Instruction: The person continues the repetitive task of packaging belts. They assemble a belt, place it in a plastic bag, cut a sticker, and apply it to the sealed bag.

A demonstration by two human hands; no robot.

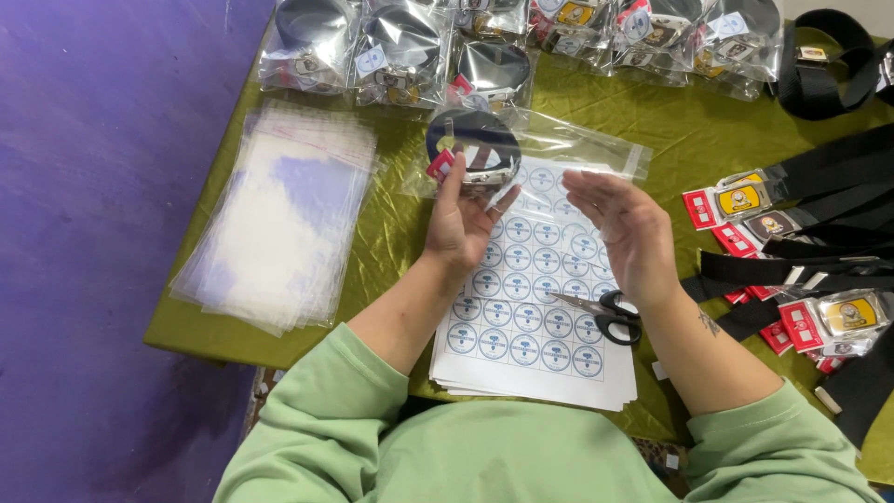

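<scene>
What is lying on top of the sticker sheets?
Black-handled scissors lie on the sticker sheets near their right edge. The left hand and right hand, holding a bagged belt, hide the sheets' upper part.

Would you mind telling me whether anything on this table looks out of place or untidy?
Only small things. The black-handled scissors lie on the sticker sheets, covering some round stickers. The stack of clear bags is fanned and hangs past the table's left edge. Nothing looks spilled or damaged.
</scene>
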